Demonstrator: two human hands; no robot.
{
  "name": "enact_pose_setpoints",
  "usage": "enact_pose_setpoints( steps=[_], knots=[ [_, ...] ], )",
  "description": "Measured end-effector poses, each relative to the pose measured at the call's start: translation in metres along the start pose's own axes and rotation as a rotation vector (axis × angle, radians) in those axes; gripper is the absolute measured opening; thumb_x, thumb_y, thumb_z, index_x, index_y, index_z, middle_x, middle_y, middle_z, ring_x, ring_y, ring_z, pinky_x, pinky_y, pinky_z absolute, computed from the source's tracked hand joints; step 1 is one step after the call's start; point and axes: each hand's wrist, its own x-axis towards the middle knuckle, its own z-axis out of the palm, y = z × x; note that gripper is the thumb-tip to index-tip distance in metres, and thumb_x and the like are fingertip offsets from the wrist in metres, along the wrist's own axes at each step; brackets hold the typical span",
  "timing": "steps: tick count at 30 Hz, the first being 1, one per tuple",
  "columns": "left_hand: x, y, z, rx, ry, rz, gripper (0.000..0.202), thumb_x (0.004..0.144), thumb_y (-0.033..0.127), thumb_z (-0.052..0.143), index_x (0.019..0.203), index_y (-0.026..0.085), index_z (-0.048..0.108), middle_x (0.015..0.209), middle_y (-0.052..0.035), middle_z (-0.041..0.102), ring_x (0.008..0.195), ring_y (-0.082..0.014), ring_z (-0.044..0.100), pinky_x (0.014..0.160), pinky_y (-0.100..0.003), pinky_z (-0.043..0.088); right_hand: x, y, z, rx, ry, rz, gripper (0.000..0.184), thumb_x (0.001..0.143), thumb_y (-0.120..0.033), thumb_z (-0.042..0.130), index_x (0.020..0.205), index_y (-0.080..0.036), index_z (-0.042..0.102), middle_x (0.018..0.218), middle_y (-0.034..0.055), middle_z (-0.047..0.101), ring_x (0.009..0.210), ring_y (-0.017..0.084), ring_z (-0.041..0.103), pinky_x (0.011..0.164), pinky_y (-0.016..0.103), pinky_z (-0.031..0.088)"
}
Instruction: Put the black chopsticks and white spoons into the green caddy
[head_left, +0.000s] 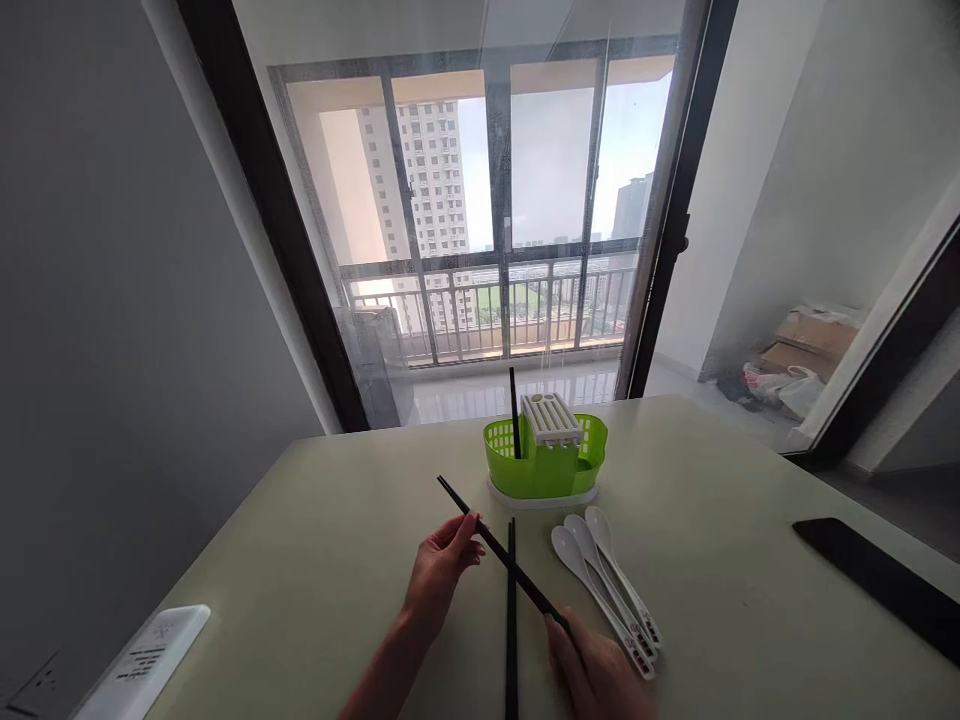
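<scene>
A pair of black chopsticks [531,590] slants above the table, gripped by both my hands. My left hand [442,565] pinches them near their thin upper ends. Around the thicker lower ends my right hand [592,665] is closed. More black chopsticks [511,640] lie on the table beneath, pointing away from me. Beyond my hands stands a green cutlery holder [551,472] with a white slotted top [551,420]. At least one black chopstick [514,410] is upright in its left compartment. Three white spoons [600,560] lie fanned out, just beyond my right hand.
The pale table [360,500] reaches to a glass door with a dark frame [667,250]. A long black object [877,575] lies at the right edge, and a white case [146,660] at the left. Boxes and bags [802,365] sit on the floor behind the glass.
</scene>
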Motion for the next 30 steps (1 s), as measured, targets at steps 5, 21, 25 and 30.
enact_pose_setpoints(
  steps=[5,21,25,30],
  knots=[
    [0.005,-0.004,-0.003,0.008,0.046,-0.021,0.049,0.056,0.056,0.097,0.086,0.018,0.086,0.09,-0.0065,0.081,0.069,-0.0125,0.068,0.072,-0.023,0.058,-0.001,0.006,-0.001,-0.018,-0.03,0.01,0.035,0.111,-0.043,0.036,0.093,-0.027,0.063,0.072,0.0003,0.073,0.06,0.018,0.073,0.054,0.025,0.053],
    [0.008,-0.008,-0.005,-0.054,0.047,-0.036,0.048,0.057,0.049,0.099,0.088,0.017,0.082,0.09,-0.0047,0.079,0.068,-0.0112,0.07,0.073,-0.023,0.061,-0.001,0.003,-0.001,-0.018,-0.034,0.043,0.037,0.11,-0.046,0.036,0.09,-0.026,0.06,0.069,-0.0016,0.072,0.059,0.017,0.072,0.055,0.023,0.051],
    [0.006,-0.004,-0.004,-0.058,0.039,-0.037,0.048,0.057,0.048,0.099,0.088,0.016,0.081,0.088,-0.0045,0.078,0.069,-0.0118,0.07,0.074,-0.023,0.061,0.0,-0.002,0.0,-0.004,0.015,0.042,0.039,0.109,-0.05,0.037,0.089,-0.027,0.06,0.066,-0.0025,0.07,0.055,0.017,0.069,0.052,0.024,0.048],
    [0.004,-0.003,-0.002,-0.062,0.033,-0.043,0.049,0.057,0.048,0.099,0.087,0.016,0.079,0.082,-0.0035,0.077,0.065,-0.0118,0.069,0.071,-0.024,0.06,0.0,-0.008,0.009,0.012,0.137,0.103,0.051,0.109,-0.057,0.029,0.078,-0.027,0.057,0.059,-0.0016,0.064,0.048,0.017,0.063,0.05,0.027,0.045]
  ],
)
